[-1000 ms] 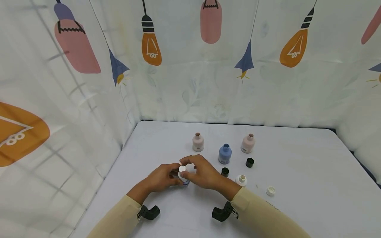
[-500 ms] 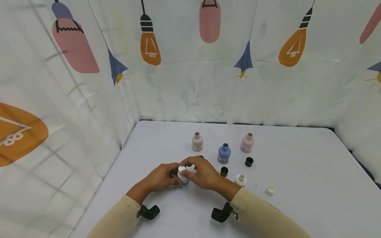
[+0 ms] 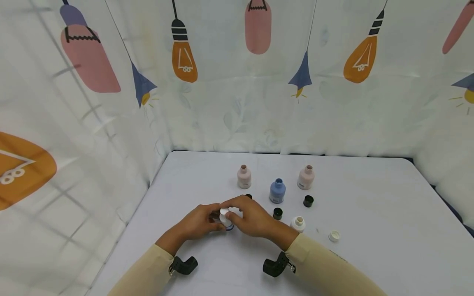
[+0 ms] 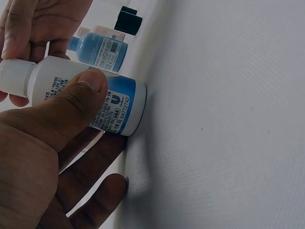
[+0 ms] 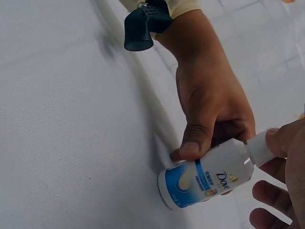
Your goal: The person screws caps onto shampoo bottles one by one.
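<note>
A small white and blue Dove bottle [image 5: 209,174] stands on the table near its front left, with a white cap [image 5: 259,149] on its neck. My left hand [image 3: 200,222] grips the bottle's body, thumb on one side and fingers round the other, as the left wrist view shows. My right hand [image 3: 253,216] pinches the cap between thumb and fingers. Just right of my right wrist is an uncapped white bottle [image 3: 298,223], partly hidden behind the forearm. A loose white cap [image 3: 334,236] lies farther right.
Beyond my hands stand two uncapped pink bottles [image 3: 244,177] [image 3: 305,177] and an uncapped blue bottle [image 3: 277,191]. Black caps [image 3: 308,201] [image 3: 277,213] lie among them, and another black cap [image 3: 249,196] is partly hidden behind my right hand. Cloth walls surround the white table [image 3: 370,197].
Both hands keep their hold on the bottle and its cap, with only slight finger movement at the cap. The black cap behind my right hand has come partly into sight.
</note>
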### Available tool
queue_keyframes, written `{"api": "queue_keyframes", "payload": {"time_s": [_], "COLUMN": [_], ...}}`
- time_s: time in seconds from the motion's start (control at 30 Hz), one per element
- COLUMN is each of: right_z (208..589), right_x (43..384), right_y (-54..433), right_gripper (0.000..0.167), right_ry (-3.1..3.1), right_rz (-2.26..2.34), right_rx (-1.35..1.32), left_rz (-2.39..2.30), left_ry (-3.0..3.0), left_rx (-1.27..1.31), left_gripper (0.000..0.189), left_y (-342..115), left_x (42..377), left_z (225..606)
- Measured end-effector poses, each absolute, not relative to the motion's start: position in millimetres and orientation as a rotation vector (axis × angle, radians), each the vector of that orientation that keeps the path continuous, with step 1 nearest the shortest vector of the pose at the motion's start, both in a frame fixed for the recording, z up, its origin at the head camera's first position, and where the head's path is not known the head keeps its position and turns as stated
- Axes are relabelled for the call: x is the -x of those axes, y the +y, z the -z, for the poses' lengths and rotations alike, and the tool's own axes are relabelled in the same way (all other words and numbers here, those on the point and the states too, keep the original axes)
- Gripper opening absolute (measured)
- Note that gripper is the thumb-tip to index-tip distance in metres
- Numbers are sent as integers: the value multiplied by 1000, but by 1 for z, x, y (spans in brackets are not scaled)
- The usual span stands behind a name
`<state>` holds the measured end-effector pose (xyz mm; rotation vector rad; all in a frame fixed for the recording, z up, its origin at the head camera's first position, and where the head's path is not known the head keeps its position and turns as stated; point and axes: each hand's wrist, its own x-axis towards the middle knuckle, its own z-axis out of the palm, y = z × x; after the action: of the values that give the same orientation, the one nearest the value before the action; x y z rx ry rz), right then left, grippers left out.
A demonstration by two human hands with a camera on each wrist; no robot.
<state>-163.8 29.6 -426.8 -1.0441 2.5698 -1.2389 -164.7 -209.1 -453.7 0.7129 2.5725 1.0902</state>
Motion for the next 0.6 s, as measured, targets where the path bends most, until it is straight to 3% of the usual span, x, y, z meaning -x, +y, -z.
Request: {"api": "queue_keyframes", "payload": {"time_s": [0.27, 0.43, 0.6], "right_z": [427, 427, 428], "right_x": [164, 163, 162], "right_y": [28, 27, 28], "right_gripper": [28, 35, 43], "right_ry": [2628, 2611, 2570], "right_rz": [1224, 1222, 1227], "right_rx": [969, 944, 1083], "left_rz": [-1085, -1095, -1099], "left_ry": [2581, 2571, 2569], "left_rx": [-720, -732, -726], "left_gripper": [38, 40, 44], "left_y": [-208, -208, -209], "left_x": [164, 165, 165], "left_z": [453, 453, 454]}}
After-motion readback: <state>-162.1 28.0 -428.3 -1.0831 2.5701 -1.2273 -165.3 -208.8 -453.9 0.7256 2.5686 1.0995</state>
